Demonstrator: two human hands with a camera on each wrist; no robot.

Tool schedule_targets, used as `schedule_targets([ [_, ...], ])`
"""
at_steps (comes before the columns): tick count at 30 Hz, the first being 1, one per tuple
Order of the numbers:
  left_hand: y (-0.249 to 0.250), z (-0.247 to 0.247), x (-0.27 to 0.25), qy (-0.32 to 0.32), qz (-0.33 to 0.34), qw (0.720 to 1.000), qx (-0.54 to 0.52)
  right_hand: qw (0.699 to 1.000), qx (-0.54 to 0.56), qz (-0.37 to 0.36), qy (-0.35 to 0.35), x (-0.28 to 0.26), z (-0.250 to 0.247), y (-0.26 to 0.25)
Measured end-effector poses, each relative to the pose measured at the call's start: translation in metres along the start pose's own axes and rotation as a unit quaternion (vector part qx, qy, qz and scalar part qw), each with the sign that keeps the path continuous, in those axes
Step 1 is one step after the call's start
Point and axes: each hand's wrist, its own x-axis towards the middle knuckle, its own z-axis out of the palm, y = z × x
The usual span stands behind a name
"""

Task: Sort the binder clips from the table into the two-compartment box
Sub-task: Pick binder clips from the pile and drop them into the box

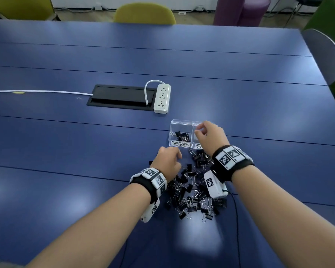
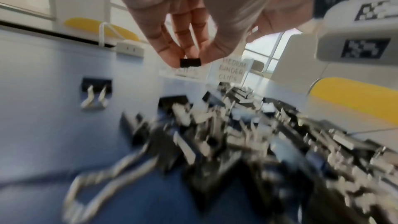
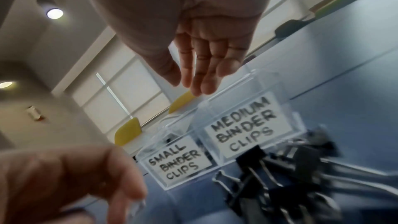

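Head view: forearms nearest, then the pile of binder clips (image 1: 193, 192) loose on the blue tabletop (image 1: 85, 144), heaped right in front of the clear two-compartment box (image 1: 182, 132), so each transfer is a short reach. Left hand (image 1: 167, 161) curled at the pile's left edge; right hand (image 1: 211, 137) over the right compartment, fingers relaxed, nothing visible in it, probably just after a drop. A few clips sit in the left, "SMALL" compartment. Power strip (image 1: 162, 98) further back, irrelevant. Left wrist view: left hand pinches a small black clip (image 2: 190, 62) by its ends between thumb and fingertips, lifted clear of the pile; judging by its size it belongs in the small compartment. Right wrist view: right hand's fingers (image 3: 202, 67) straight and empty above the "MEDIUM" side; labels face the person, so picking a side is easy.
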Motion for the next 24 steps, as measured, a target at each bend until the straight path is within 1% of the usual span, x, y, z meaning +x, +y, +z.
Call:
schedule_targets([
  [2,0.013,-0.009,0.005,0.032,0.048,0.998,-0.005,0.999,0.009,0.027,0.031,-0.012,-0.01,0.018],
  [4,0.027,-0.019,0.018,0.063,0.078,0.995,0.001,0.997,0.01,0.06,0.043,-0.028,-0.016,0.04],
  [6,0.035,-0.027,0.035,0.082,0.08,0.993,0.005,0.995,-0.007,0.094,0.026,-0.045,-0.015,0.06],
  [8,0.037,-0.032,0.052,0.079,0.071,0.994,0.019,0.992,-0.032,0.119,-0.016,-0.061,-0.007,0.075],
  [12,0.035,-0.027,0.065,0.054,0.057,0.995,0.06,0.989,-0.09,0.097,-0.073,-0.079,0.012,0.088],
  [15,0.036,-0.015,0.053,0.066,0.081,0.992,0.075,0.989,-0.09,0.077,-0.089,-0.082,0.017,0.086],
  [17,0.037,0.0,0.039,0.044,0.101,0.99,0.085,0.991,-0.084,0.066,-0.081,-0.08,0.015,0.084],
  [19,0.037,0.019,0.026,0.004,0.107,0.99,0.091,0.994,-0.076,0.052,-0.064,-0.074,0.011,0.082],
  [22,0.036,0.046,0.018,-0.053,0.088,0.989,0.102,0.995,-0.079,0.039,-0.051,-0.065,0.006,0.078],
  [24,0.038,0.059,0.016,-0.062,0.08,0.988,0.118,0.994,-0.087,0.049,-0.039,-0.059,0.005,0.078],
])
